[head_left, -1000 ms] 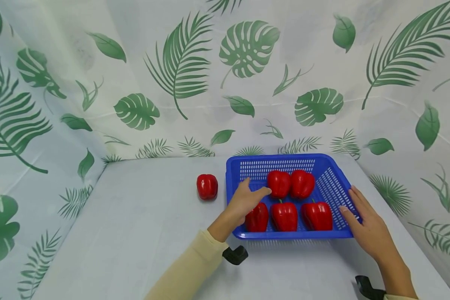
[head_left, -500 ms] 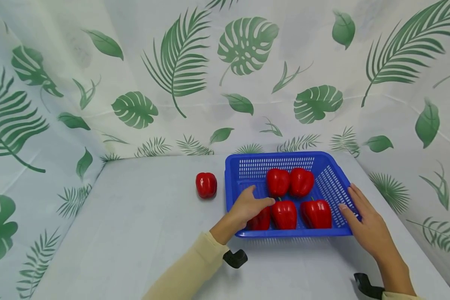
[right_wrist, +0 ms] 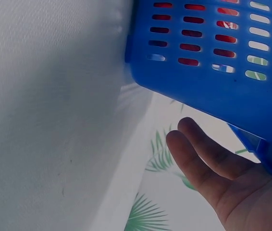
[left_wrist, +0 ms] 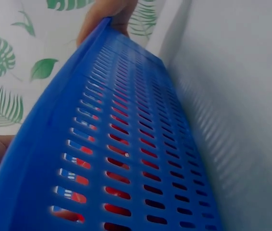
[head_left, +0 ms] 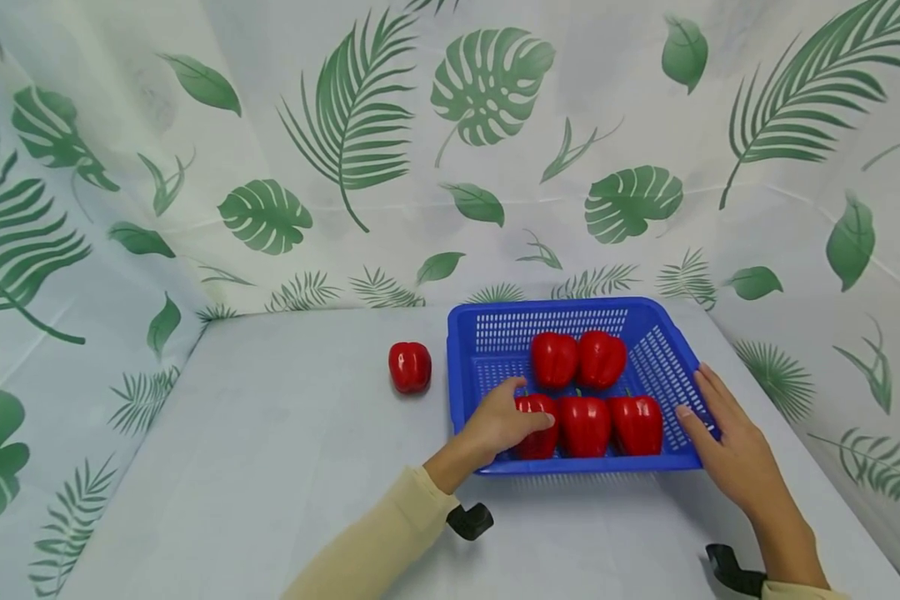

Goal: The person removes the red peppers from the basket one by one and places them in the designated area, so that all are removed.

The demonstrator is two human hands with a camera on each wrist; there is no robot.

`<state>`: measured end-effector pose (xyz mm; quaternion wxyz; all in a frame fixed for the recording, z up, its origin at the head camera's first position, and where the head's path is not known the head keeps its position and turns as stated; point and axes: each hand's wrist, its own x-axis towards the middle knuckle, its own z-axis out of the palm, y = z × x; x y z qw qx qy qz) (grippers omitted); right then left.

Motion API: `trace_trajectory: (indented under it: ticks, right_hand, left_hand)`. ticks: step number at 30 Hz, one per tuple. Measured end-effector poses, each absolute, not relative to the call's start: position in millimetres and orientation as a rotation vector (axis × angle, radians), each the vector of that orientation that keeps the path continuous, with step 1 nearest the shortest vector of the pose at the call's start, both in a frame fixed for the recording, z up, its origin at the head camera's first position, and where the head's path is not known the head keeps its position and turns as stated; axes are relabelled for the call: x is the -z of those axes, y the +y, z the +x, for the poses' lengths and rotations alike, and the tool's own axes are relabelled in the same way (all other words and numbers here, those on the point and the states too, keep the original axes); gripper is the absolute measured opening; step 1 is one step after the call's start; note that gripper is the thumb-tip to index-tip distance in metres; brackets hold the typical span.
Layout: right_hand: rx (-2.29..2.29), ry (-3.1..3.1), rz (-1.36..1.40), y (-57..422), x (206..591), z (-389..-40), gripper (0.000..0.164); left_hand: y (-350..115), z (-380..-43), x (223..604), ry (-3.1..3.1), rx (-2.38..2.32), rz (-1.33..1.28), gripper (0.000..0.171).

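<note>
Several red bell peppers sit in a blue plastic basket (head_left: 547, 467) with slotted walls. My left hand (head_left: 498, 421) reaches over the basket's left side and grips the front-left bell pepper (head_left: 534, 446), thumb across its top and fingers at its far side. Close against it stand the front-middle pepper (head_left: 585, 429) and the front-right pepper (head_left: 637, 425). Two more, a back-left pepper (head_left: 553, 360) and a back-right pepper (head_left: 602, 358), rest side by side behind. My right hand (head_left: 742, 458) holds the basket's right rim, thumb inside and fingers (right_wrist: 193, 163) along the outside.
One more red bell pepper (head_left: 410, 367) stands on the white table (head_left: 285, 417), left of the basket. A leaf-patterned curtain (head_left: 390, 267) encloses the back and both sides of the table. Black wrist mounts (head_left: 471, 522) hang under both forearms.
My left hand has moved rightward inside the basket with the front-left pepper. The front-middle pepper has shifted right too, up to the front-right one. My right hand keeps its place.
</note>
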<state>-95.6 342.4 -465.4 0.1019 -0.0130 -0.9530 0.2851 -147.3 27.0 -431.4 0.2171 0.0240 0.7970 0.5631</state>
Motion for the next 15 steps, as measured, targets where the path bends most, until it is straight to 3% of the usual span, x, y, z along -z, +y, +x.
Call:
trace_trajectory:
  ticks: [15]
  right_hand:
    - [-0.858,-2.819,-0.049,340.9,464.9,-98.9,0.072]
  left_hand:
    - [30.3,-154.2,435.6,2.297,-1.347,0.240,0.057]
